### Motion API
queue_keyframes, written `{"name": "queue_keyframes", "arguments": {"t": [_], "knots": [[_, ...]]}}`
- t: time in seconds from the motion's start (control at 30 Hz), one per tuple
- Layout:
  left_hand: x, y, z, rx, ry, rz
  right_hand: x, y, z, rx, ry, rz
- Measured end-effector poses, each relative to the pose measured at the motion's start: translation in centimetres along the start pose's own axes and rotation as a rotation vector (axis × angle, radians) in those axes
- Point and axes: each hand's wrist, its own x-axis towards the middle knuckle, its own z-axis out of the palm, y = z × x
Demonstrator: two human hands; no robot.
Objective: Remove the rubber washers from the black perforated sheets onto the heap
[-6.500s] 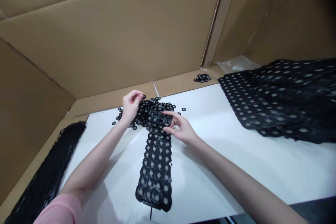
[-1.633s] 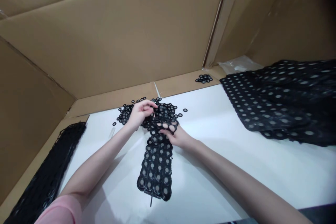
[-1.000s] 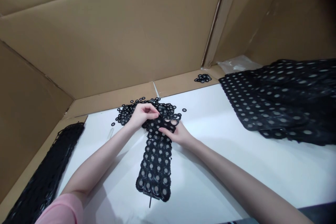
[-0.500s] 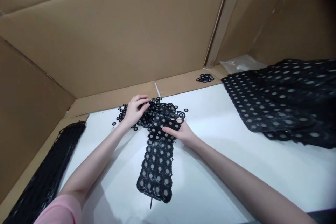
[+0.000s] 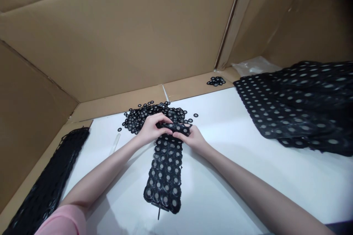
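Observation:
A black rubber strip (image 5: 164, 178) patterned with rows of round rings runs lengthwise across the white table, its far end bent up. My left hand (image 5: 154, 128) pinches the left side of that raised end between thumb and fingers. On the other side, my right hand (image 5: 194, 139) grips the same end, thumb towards me and fingers hidden behind it. Just beyond both hands spreads a pile of loose black rubber rings (image 5: 135, 119). A short thin black tab (image 5: 159, 213) sticks out from the strip's near end.
Large black perforated sheets (image 5: 298, 106) lie heaped at the right. A stack of dark strips (image 5: 49, 180) lies along the left edge. Cardboard walls (image 5: 138, 40) enclose the white table (image 5: 220, 187). A small ring cluster (image 5: 216, 81) and clear plastic (image 5: 255, 67) sit at the back.
My left hand has come from the loose ring pile to the right and nearer, and now grips the strip's far end. That end is folded up more; my right hand has barely moved.

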Motion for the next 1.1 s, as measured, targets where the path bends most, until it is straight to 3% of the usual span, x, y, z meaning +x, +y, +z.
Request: {"name": "queue_keyframes", "arguments": {"t": [0.17, 0.37, 0.6, 0.93, 1.0, 1.1], "knots": [[-0.3, -0.1, 1.0, -0.092, 0.09, -0.13, -0.2, 0.1, 0.0, -0.113, 0.016, -0.014], [-0.8, 0.0, 1.7, -0.077, 0.167, -0.109, -0.1, 0.2, 0.2, -0.193, -0.015, -0.077], [-0.3, 0.2, 0.2, -0.057, -0.002, 0.008, -0.2, 0.3, 0.1, -0.194, 0.015, -0.087], [0.1, 0.5, -0.8, -0.039, -0.062, 0.032, -0.1, 0.4, 0.4, -0.253, -0.022, -0.157], [0.2, 0.5, -0.6, -0.1, -0.046, -0.035, -0.1, 0.4, 0.5, -0.246, -0.034, -0.15], [0.4, 0.0, -0.3, -0.322, -0.029, -0.252, -0.1, 0.4, 0.5, -0.266, -0.048, -0.153]]}}
